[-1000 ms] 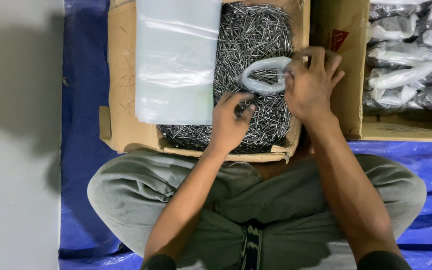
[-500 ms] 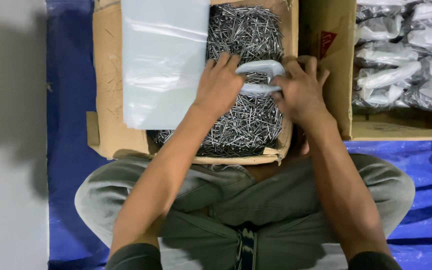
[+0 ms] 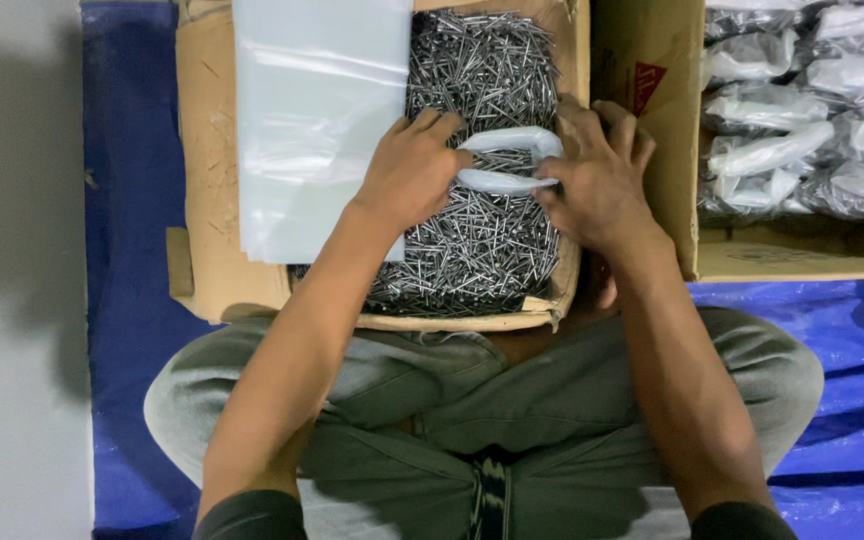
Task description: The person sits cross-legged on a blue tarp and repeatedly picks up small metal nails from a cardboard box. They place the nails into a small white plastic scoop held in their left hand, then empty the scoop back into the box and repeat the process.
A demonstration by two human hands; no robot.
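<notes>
Two hands at a small clear plastic bag (image 3: 508, 160), held mouth-open directly over a heap of steel nails (image 3: 482, 240) in an open cardboard box (image 3: 202, 200). Left hand (image 3: 410, 170) curled closed on the bag's left edge, fingers pinching the film; right hand (image 3: 597, 180) likewise closed on the right edge, fingertips tucked at the rim. Bag stretched between both hands, long axis running left to right across the box, opening seen as a flattened oval with nails visible through it. Both hands touching the bag, neither nearer than the other; bag just above the nail heap, possibly resting on it, contact not clear. Stack of flat clear plastic sheets (image 3: 317, 120) draped over the box's left half, just beside the left wrist. Second cardboard box (image 3: 802, 262) to the right, filled with packed bags of nails (image 3: 802, 140), well clear of the hands. Blue tarp (image 3: 132, 150) beneath, crossed legs in grey trousers (image 3: 512, 420) below the box.
</notes>
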